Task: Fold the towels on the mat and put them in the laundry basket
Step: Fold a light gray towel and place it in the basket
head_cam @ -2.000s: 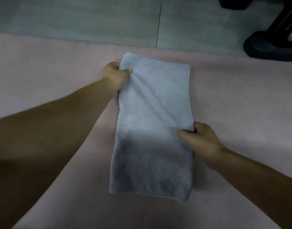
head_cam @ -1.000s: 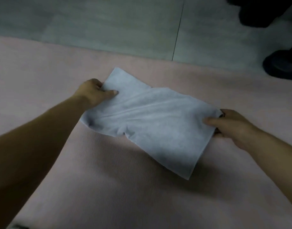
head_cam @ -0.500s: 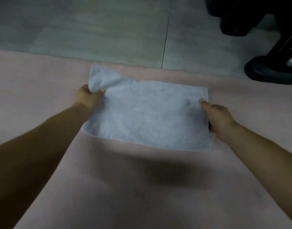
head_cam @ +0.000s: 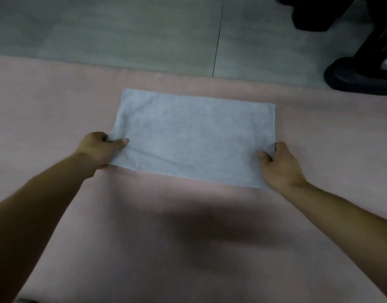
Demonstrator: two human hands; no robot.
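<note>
Left hand (head_cam: 98, 149): holding the near left corner of the towel (head_cam: 194, 136). The thumb lies flat on top of the cloth and points right. The other fingers are curled at the towel's left edge.
Right hand (head_cam: 280, 165): holding the near right corner of the same towel. The thumb rests on the upper face and the fingers are curled at the right edge. Whether those fingers reach under the cloth cannot be told.
Forearms: both bare, entering from the near left and near right corners of the view and angled inward toward the towel.
Towel: pale grey-blue, one rectangle, lying flat on the mat (head_cam: 188, 248) with its long sides running left to right. The surface is smooth except for slight creasing beside the left hand. The near edge slopes a little, sitting lower at the right than at the left.
Position on mat: close to the far edge, roughly midway between left and right. A narrow strip of mat shows beyond the towel's far edge.
Mat: pink with a fine ribbed texture, covering most of the view. A broad shadow (head_cam: 210, 221) falls on it just nearer than the towel.
Floor (head_cam: 122, 29): grey tiles beyond the far edge of the mat, with one dark tile joint (head_cam: 217, 40) running away from it.
Other item: a black wheeled base (head_cam: 358, 79) stands on the floor past the mat's far right corner, well apart from the towel.
</note>
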